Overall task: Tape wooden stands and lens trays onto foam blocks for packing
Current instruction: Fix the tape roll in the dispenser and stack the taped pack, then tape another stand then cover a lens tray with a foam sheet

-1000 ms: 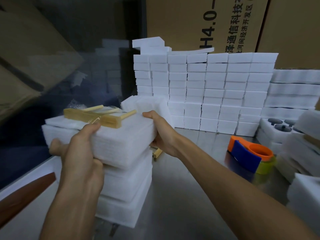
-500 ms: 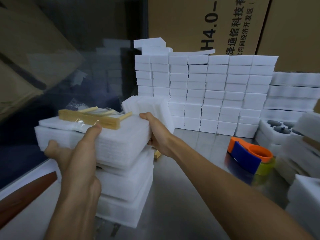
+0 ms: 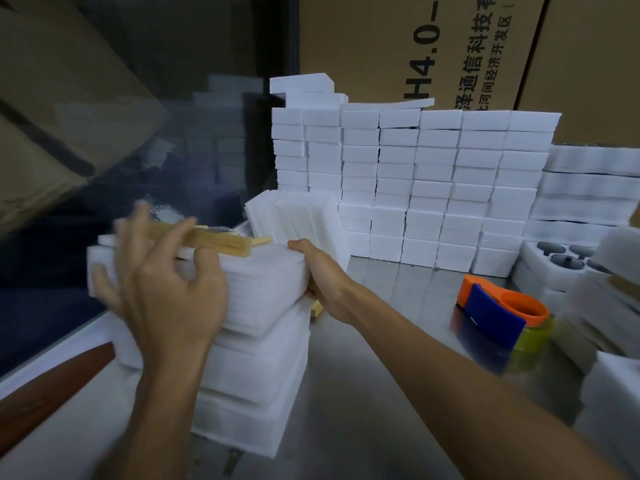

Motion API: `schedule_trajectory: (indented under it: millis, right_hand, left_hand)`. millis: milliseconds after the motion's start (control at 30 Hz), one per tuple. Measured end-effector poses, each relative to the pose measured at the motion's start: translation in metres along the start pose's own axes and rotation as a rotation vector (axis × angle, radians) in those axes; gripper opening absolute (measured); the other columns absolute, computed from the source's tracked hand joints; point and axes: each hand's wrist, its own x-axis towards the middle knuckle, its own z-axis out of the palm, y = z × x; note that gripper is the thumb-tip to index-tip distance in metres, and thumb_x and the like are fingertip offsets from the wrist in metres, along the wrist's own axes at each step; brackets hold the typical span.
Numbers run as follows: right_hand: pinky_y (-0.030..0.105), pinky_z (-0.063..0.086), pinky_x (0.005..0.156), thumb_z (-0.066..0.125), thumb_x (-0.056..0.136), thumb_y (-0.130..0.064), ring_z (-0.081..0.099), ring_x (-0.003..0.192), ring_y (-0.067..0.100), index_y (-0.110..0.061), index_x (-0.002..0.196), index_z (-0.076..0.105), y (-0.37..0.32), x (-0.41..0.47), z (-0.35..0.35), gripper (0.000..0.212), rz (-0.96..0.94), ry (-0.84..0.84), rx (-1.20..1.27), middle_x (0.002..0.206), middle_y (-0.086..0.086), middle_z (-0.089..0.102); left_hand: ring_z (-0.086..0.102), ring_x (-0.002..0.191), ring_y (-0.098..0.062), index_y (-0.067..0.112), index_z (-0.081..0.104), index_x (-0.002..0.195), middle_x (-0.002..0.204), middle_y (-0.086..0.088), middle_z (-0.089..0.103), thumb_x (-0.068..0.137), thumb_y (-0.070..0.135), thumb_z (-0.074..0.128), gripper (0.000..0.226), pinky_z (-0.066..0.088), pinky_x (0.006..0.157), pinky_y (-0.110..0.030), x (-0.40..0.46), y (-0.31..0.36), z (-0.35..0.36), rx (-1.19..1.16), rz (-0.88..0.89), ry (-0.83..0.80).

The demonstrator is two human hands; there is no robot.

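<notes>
A white foam block (image 3: 263, 285) with a wooden stand (image 3: 221, 241) taped on its top lies on a stack of similar foam blocks (image 3: 249, 386). My right hand (image 3: 325, 282) grips the block's right edge, thumb on top. My left hand (image 3: 162, 289) is blurred, lifted off the near left side of the block with its fingers spread and holding nothing. An orange and blue tape dispenser (image 3: 498, 306) lies on the steel table (image 3: 381, 393) to the right.
A wall of small white foam blocks (image 3: 433, 181) stands behind, in front of cardboard boxes (image 3: 433, 46). A foam lens tray (image 3: 561, 261) with dark round lenses and more foam stacks are at the right. A leaning foam sheaf (image 3: 298, 216) stands behind the stack.
My left hand has let go of the block's near left corner and lifted with its fingers spread. The block has settled leftward onto the stack; my right hand still holds its right edge.
</notes>
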Motion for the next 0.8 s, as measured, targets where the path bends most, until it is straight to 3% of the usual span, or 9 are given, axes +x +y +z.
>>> schedule_trajectory:
  millis: [100,200,467,567,700,800]
  right_hand:
    - [0.041,0.044,0.106,0.051,0.083,-0.061,0.060,0.114,0.024,-0.018,0.125,0.064,0.003,0.001,-0.002,0.060,0.000,0.006,-0.023,0.124,0.003,0.066]
    - [0.044,0.043,0.107,0.050,0.081,-0.064,0.060,0.115,0.024,-0.019,0.126,0.063,0.005,0.000,-0.001,0.065,-0.002,0.024,-0.033,0.124,0.003,0.066]
    - [0.042,0.040,0.112,0.046,0.090,-0.070,0.059,0.120,0.023,-0.017,0.136,0.058,0.004,-0.003,-0.009,0.071,-0.022,0.010,-0.021,0.131,0.004,0.064]
    - [0.038,0.046,0.105,0.042,0.094,-0.068,0.064,0.108,0.021,-0.016,0.125,0.065,0.005,-0.006,-0.015,0.065,-0.045,-0.003,0.005,0.117,0.003,0.070]
    - [0.032,0.050,0.085,0.042,0.097,-0.063,0.069,0.076,0.014,-0.017,0.096,0.070,0.009,-0.009,-0.032,0.053,-0.036,0.046,-0.001,0.079,-0.004,0.074]
    - [0.032,0.047,0.082,0.038,0.101,-0.058,0.070,0.078,0.015,-0.017,0.100,0.072,0.020,-0.013,-0.052,0.053,-0.012,0.105,-0.057,0.091,0.003,0.078]
  left_hand:
    - [0.045,0.133,-0.026,0.015,0.070,0.112,0.134,-0.007,0.061,0.085,0.026,0.037,0.044,0.013,0.118,-0.056,-0.001,0.003,0.005,-0.029,0.076,-0.036]
    - [0.051,0.120,-0.028,0.013,0.069,0.107,0.118,-0.007,0.067,0.084,0.026,0.034,0.044,0.025,0.110,-0.057,-0.001,0.001,0.008,-0.026,0.079,0.012]
    - [0.048,0.117,-0.026,0.015,0.071,0.103,0.120,-0.005,0.064,0.083,0.029,0.045,0.036,0.022,0.106,-0.051,0.010,0.004,0.005,0.037,0.094,0.005]
    - [0.045,0.123,-0.026,0.017,0.070,0.104,0.126,-0.005,0.061,0.082,0.032,0.045,0.037,0.020,0.111,-0.056,0.012,0.012,0.006,0.097,0.106,-0.065]
    - [0.050,0.119,-0.027,0.017,0.071,0.104,0.123,-0.005,0.062,0.081,0.031,0.048,0.035,0.017,0.110,-0.054,0.011,0.032,0.007,0.126,0.183,-0.105]
    - [0.059,0.104,-0.026,0.016,0.072,0.104,0.112,-0.003,0.067,0.083,0.028,0.054,0.031,0.025,0.107,-0.053,-0.003,0.056,0.016,0.070,0.387,-0.146]
